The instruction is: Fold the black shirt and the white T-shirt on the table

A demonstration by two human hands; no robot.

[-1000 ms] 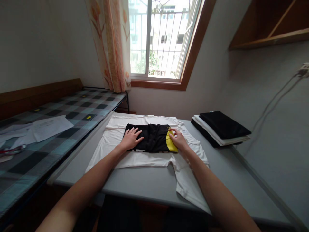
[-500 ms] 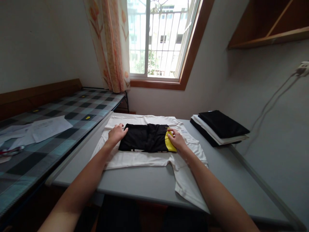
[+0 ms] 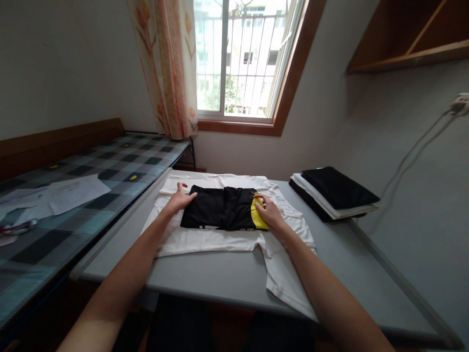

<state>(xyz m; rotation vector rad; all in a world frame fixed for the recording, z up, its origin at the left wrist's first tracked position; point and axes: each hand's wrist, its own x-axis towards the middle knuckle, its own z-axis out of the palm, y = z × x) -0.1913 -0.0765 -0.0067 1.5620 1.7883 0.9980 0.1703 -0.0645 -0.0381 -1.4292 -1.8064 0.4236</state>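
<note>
A dark folded garment (image 3: 212,208), black with a yellow patch (image 3: 258,217) at its right end, lies on a spread-out white shirt (image 3: 220,240). My left hand (image 3: 179,198) is at the garment's upper left corner, thumb on its edge and the other fingers held apart from it. At the opposite end, my right hand (image 3: 268,210) rests over the yellow patch with index finger and thumb spaced apart. Its remaining fingers are partly hidden. One white sleeve hangs over the table's front edge beside my right forearm.
The grey table (image 3: 220,274) carries a stack of folded black and white clothes (image 3: 337,190) at the back right. To the left stands a bed with a checked cover (image 3: 110,164) and papers (image 3: 76,193). A curtain (image 3: 176,73) hangs beside the barred window (image 3: 249,63).
My left hand has shifted slightly, its index finger now raised and its thumb reaching farther onto the black garment's edge. My right hand and the clothes look nearly the same.
</note>
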